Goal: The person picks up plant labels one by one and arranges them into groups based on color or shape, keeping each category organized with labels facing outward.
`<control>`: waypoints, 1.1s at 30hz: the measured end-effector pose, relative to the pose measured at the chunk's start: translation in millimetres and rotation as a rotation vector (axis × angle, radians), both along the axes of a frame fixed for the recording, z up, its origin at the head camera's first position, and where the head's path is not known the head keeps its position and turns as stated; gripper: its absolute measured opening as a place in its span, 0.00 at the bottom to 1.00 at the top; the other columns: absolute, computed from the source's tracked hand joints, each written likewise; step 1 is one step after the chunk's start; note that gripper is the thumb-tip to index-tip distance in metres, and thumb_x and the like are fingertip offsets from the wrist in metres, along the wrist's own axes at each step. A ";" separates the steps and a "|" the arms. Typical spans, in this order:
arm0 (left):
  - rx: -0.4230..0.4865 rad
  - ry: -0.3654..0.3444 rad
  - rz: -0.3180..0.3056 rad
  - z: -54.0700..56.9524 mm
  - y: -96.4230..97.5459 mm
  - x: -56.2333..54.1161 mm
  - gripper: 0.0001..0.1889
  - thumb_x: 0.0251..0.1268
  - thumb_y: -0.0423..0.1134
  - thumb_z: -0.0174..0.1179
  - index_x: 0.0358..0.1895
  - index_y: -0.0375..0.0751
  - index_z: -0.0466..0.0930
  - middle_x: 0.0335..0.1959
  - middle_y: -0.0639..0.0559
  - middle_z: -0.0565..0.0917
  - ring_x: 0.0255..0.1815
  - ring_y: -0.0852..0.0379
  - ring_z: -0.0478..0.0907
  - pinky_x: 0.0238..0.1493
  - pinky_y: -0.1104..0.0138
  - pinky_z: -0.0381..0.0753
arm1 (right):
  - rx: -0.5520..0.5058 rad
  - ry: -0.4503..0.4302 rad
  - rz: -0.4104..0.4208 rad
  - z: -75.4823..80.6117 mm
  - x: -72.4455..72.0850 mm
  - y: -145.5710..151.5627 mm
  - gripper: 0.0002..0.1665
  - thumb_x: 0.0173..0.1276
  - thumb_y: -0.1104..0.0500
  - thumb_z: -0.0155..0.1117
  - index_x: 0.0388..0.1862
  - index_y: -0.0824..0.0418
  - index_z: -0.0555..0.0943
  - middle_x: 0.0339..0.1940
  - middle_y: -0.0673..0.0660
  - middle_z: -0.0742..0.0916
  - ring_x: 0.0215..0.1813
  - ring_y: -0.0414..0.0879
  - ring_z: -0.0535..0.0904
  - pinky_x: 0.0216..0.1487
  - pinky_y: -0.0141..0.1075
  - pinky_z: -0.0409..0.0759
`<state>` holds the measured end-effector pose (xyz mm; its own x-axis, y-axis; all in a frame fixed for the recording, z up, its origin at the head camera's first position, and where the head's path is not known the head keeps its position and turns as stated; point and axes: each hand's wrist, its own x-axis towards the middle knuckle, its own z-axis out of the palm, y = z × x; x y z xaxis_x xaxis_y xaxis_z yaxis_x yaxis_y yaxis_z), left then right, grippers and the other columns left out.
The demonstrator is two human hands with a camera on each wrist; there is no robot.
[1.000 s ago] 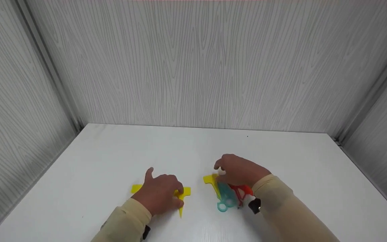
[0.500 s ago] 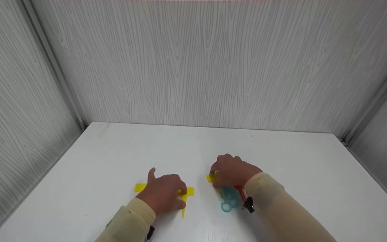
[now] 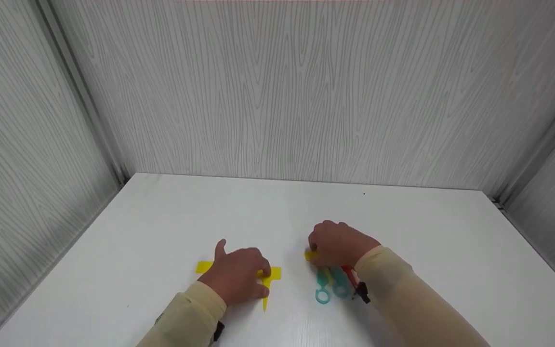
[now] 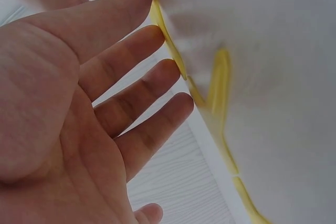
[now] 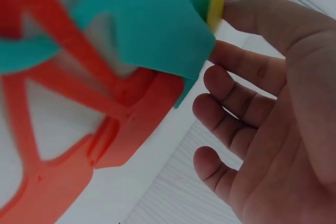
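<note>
My left hand (image 3: 236,275) rests on flat yellow T-shaped tags with pointed stems. In the head view, its thumb and index finger touch the right yellow tag (image 3: 274,273); another yellow tag (image 3: 203,267) shows beyond its knuckles. The left wrist view shows nearly straight fingers (image 4: 152,80) along the yellow edges. My right hand (image 3: 337,242) pinches the head of a yellow T-shaped tag (image 3: 310,255) between thumb and index finger. Beneath that hand lie teal tags (image 5: 157,30) with ring ends and red tags (image 5: 142,119), overlapping in a pile.
A white tabletop (image 3: 239,207) holds everything. A grey wood-grain panel (image 3: 277,96) closes off the back, and similar panels stand at the left side (image 3: 22,168) and right side (image 3: 552,183).
My right hand has come down onto the yellow tag at the pile and pinched its head. It has shifted slightly right since half a second ago. The left hand stays on its tags.
</note>
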<state>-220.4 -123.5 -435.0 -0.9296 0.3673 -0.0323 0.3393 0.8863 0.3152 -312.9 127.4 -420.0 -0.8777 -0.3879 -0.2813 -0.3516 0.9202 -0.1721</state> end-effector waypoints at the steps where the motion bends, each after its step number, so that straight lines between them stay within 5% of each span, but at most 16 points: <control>1: 0.000 -0.005 0.002 0.0 -0.2 -0.2 0.15 0.62 0.47 0.83 0.51 0.52 0.95 0.52 0.59 0.89 0.62 0.50 0.84 0.78 0.20 0.44 | -0.001 0.013 0.018 -0.7 0.2 1.0 0.18 0.66 0.47 0.85 0.53 0.48 0.93 0.44 0.48 0.86 0.43 0.50 0.83 0.51 0.47 0.91; 8: -0.003 0.000 -0.015 -1.5 -2.6 -0.9 0.14 0.62 0.47 0.82 0.50 0.52 0.95 0.51 0.59 0.89 0.62 0.51 0.84 0.78 0.20 0.45 | 0.017 0.195 0.201 -4.4 4.1 2.3 0.08 0.75 0.51 0.79 0.45 0.53 0.95 0.34 0.47 0.86 0.35 0.47 0.80 0.47 0.37 0.89; 13: -0.001 -0.016 -0.004 -0.9 -0.8 -1.6 0.14 0.63 0.47 0.82 0.51 0.53 0.95 0.52 0.59 0.89 0.63 0.51 0.84 0.78 0.21 0.43 | 0.015 0.231 0.242 -1.8 4.2 2.9 0.07 0.74 0.53 0.79 0.44 0.55 0.95 0.31 0.48 0.87 0.33 0.47 0.80 0.47 0.37 0.90; 19: 0.020 -0.014 -0.011 0.8 2.4 -1.7 0.14 0.62 0.46 0.82 0.51 0.52 0.95 0.52 0.58 0.89 0.63 0.49 0.84 0.79 0.21 0.43 | -0.004 0.205 0.128 11.9 7.0 17.4 0.16 0.66 0.57 0.85 0.52 0.50 0.95 0.46 0.48 0.89 0.46 0.47 0.84 0.55 0.42 0.91; 27: 0.019 -0.016 0.003 2.0 0.1 0.1 0.15 0.62 0.47 0.83 0.50 0.53 0.95 0.50 0.59 0.88 0.62 0.50 0.84 0.79 0.21 0.43 | 0.015 0.049 -0.056 6.4 18.2 14.2 0.18 0.70 0.48 0.81 0.47 0.58 0.88 0.36 0.52 0.85 0.36 0.50 0.83 0.50 0.47 0.91; 33: 0.029 -0.013 0.009 0.7 -0.5 1.1 0.14 0.61 0.46 0.83 0.49 0.52 0.95 0.51 0.59 0.88 0.63 0.50 0.84 0.79 0.21 0.42 | -0.014 0.032 -0.134 2.0 22.0 6.4 0.18 0.70 0.55 0.79 0.51 0.62 0.85 0.40 0.55 0.86 0.39 0.53 0.82 0.56 0.52 0.90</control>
